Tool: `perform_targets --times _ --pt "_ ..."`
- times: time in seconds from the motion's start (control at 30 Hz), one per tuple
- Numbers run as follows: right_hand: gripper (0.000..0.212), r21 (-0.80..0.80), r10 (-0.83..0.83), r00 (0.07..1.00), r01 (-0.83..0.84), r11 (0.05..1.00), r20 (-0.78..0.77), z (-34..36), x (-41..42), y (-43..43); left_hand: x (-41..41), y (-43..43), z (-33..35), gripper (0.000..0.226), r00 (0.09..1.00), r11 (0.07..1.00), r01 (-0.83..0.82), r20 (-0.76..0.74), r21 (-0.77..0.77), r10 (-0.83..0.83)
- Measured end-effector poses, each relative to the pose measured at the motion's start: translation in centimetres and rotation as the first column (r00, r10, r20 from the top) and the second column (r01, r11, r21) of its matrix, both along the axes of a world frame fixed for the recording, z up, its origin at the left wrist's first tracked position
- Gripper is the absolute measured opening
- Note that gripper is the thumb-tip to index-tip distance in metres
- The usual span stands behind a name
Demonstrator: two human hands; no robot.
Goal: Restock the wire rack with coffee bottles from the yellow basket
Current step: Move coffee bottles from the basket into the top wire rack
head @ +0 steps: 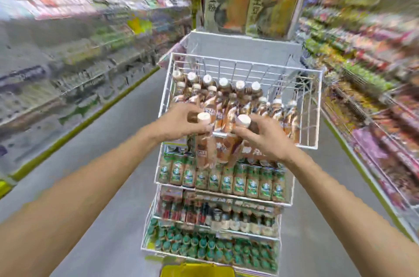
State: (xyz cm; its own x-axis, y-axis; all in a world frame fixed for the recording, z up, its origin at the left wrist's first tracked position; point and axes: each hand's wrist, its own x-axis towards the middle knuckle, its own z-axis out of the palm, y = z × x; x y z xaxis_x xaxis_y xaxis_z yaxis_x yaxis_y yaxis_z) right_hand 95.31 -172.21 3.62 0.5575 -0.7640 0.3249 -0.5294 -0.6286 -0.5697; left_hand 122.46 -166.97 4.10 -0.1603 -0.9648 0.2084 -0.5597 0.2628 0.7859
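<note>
I see left hand (pixel 181 121) fingers curled around 1 coffee bottle (pixel 205 140) just under its cap, right hand (pixel 265 138) wrapped likewise on a 2nd bottle (pixel 240 136). Both bottles sit at the front edge of the wire rack (pixel 313 118) top tier; yellow basket (pixel 197 271) below.

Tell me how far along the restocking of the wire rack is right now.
Partly done. The top tier of the wire rack already holds rows of coffee bottles on its left and middle; its right side looks bare. In hand: the left hand and right hand each grip a bottle at the tier's front. The yellow basket barely shows, so what's left is unclear.
</note>
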Motion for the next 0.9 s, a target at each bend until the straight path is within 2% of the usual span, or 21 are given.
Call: perform_targets --times 0.1,0.2,0.33,0.5,0.57,0.63,0.77,0.83,0.9 --pt "0.023 0.035 0.027 0.99 -0.032 0.999 0.142 3.1 0.1 -3.0 -0.3 -2.9 3.3 0.029 0.996 0.996 -0.067 -0.056 -0.05 0.064" --pt "0.022 0.103 0.064 0.966 -0.092 0.99 0.252 4.6 -0.2 -5.8 -1.1 -5.8 5.2 0.058 0.982 0.983 -0.179 -0.074 -0.051 0.175" --pt "0.014 0.203 0.097 0.973 -0.141 0.969 0.212 4.4 0.4 -9.6 -2.3 -10.0 5.2 0.054 0.938 0.935 -0.346 0.0 -0.079 0.347" --pt "0.011 0.311 0.095 0.977 -0.151 0.938 0.189 2.7 1.7 -13.5 -3.1 -14.2 3.5 0.052 0.91 0.912 -0.406 0.06 -0.064 0.41" --pt "0.014 0.36 0.072 0.984 -0.128 0.924 0.165 1.9 2.0 -14.8 -2.9 -15.5 2.9 0.056 0.9 0.902 -0.429 0.06 -0.043 0.431" --pt "0.027 0.395 0.052 0.989 -0.102 0.913 0.137 1.0 2.3 -15.8 -2.8 -16.4 2.1 0.06 0.898 0.9 -0.436 0.056 -0.012 0.436" --pt "0.032 0.392 -0.009 0.988 -0.052 0.918 0.152 -0.3 2.7 -16.8 -3.2 -18.0 0.9 0.056 0.895 0.896 -0.444 0.051 0.017 0.443" --pt "0.044 0.371 -0.063 0.992 0.019 0.928 0.106 -0.6 2.9 -16.7 -3.4 -18.8 0.8 0.052 0.903 0.902 -0.429 0.07 0.058 0.425" --pt "0.04 0.3 -0.124 0.991 0.103 0.948 0.052 -1.2 3.2 -16.9 -3.6 -19.5 0.7 0.05 0.916 0.91 -0.397 0.107 0.12 0.386"
